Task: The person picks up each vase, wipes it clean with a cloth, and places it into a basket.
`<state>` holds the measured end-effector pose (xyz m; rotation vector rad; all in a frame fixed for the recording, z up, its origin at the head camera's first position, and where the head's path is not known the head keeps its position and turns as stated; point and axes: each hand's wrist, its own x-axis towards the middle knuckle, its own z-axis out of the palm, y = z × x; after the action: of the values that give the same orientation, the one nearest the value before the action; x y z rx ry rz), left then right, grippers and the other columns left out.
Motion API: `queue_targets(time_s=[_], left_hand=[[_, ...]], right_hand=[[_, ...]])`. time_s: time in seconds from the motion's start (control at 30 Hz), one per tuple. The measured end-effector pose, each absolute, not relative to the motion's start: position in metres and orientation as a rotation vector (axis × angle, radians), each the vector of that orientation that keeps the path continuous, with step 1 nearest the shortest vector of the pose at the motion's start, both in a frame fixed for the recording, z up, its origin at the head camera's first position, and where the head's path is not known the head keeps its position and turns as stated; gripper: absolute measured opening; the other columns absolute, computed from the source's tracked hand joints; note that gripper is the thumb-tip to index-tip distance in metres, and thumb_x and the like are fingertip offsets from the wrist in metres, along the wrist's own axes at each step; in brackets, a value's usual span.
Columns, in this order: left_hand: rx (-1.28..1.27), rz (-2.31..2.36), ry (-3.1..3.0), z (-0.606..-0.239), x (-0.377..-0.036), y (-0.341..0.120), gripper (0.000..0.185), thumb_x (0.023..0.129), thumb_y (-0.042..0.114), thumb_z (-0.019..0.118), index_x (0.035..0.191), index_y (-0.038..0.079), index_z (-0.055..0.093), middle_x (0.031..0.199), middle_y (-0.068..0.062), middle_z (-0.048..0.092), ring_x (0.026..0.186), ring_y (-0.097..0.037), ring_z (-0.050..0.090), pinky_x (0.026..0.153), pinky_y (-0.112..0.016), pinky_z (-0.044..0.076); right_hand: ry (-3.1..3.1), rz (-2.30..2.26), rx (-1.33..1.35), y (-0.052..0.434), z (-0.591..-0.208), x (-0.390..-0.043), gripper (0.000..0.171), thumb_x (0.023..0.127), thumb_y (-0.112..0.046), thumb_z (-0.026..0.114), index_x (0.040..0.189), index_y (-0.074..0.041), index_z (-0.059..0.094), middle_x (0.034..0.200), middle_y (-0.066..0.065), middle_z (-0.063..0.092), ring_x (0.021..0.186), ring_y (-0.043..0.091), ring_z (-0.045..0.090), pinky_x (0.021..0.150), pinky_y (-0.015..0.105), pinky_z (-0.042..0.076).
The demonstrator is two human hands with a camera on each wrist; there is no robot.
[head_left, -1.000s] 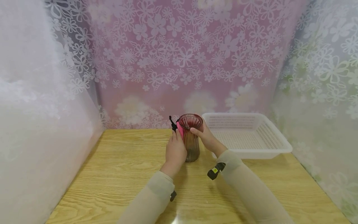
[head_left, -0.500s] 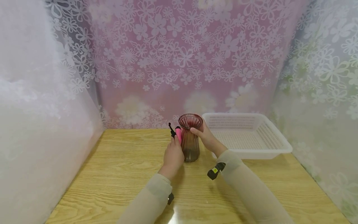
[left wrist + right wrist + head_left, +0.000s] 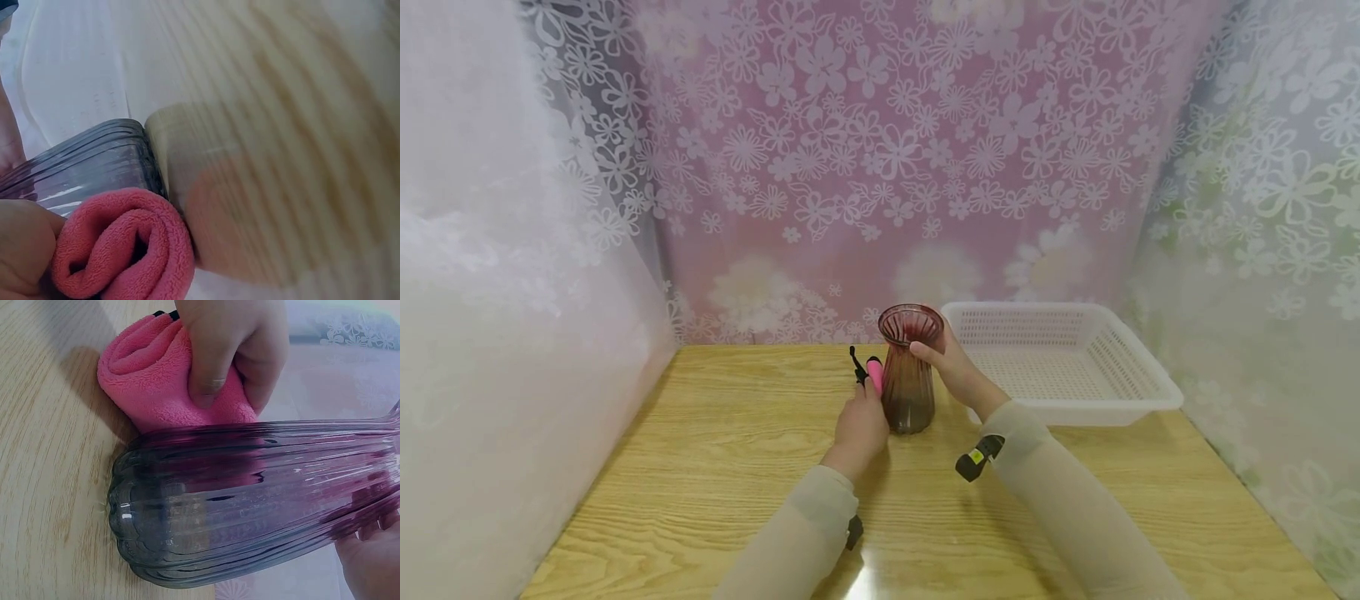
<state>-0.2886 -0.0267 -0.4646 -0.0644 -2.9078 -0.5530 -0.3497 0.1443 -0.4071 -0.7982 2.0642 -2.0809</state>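
Note:
A ribbed glass vase (image 3: 908, 387), reddish at the top and smoky grey below, stands upright on the wooden table. My right hand (image 3: 957, 367) grips it near the neck from the right, thumb across the front. On the vase's left side, my left hand (image 3: 859, 427) holds a rolled pink cloth (image 3: 876, 377) against the glass, low on the body. The right wrist view shows the left thumb pressed into the plush cloth (image 3: 159, 394), close to the base. A thin black piece (image 3: 857, 365) sticks up beside the cloth. In the left wrist view, the roll's folded end (image 3: 125, 250) faces the camera.
Right of the vase stands a white perforated plastic basket (image 3: 1105, 408), just behind the right forearm. Flowered curtains (image 3: 895, 167) close off the back and both sides of the wooden table (image 3: 715, 450).
My left hand has slid the pink cloth down along the vase's left side, from near the rim toward the base. The right hand and the vase have stayed in place.

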Motion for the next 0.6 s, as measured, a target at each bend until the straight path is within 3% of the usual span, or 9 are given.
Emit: queue_targets(time_s=[0.3,0.53,0.6], left_hand=[[-0.063,-0.591,-2.971,-0.462,-0.290,-0.029,0.070,0.088,0.005,0.069,0.149,-0.008,0.037,0.145,-0.028,0.046,0.104,-0.041,0.064,0.085,-0.046,0.055],[-0.003,-0.726,-3.003,-0.460,-0.290,-0.036,0.062,0.098,0.010,0.055,0.156,0.003,0.032,0.153,-0.018,0.043,0.104,-0.037,0.065,0.078,-0.046,0.055],[-0.005,-0.755,-2.990,-0.461,-0.291,-0.040,0.064,0.095,0.007,0.056,0.155,0.004,0.034,0.151,-0.017,0.046,0.100,-0.036,0.065,0.078,-0.045,0.055]], right_hand=[[2.068,-2.072,-0.791,0.145,-0.406,-0.350,0.096,0.093,-0.041,0.069,0.159,-0.013,0.005,0.154,0.021,0.034,0.144,0.032,0.030,0.118,0.052,0.020],[2.092,-2.044,-0.852,0.146,-0.410,-0.353,0.084,0.098,-0.036,0.064,0.160,-0.018,0.010,0.154,0.015,0.036,0.144,0.028,0.031,0.118,0.053,0.021],[2.086,-2.051,-0.854,0.145,-0.410,-0.353,0.084,0.097,-0.036,0.065,0.159,-0.017,0.011,0.154,0.016,0.036,0.144,0.029,0.031,0.118,0.052,0.021]])
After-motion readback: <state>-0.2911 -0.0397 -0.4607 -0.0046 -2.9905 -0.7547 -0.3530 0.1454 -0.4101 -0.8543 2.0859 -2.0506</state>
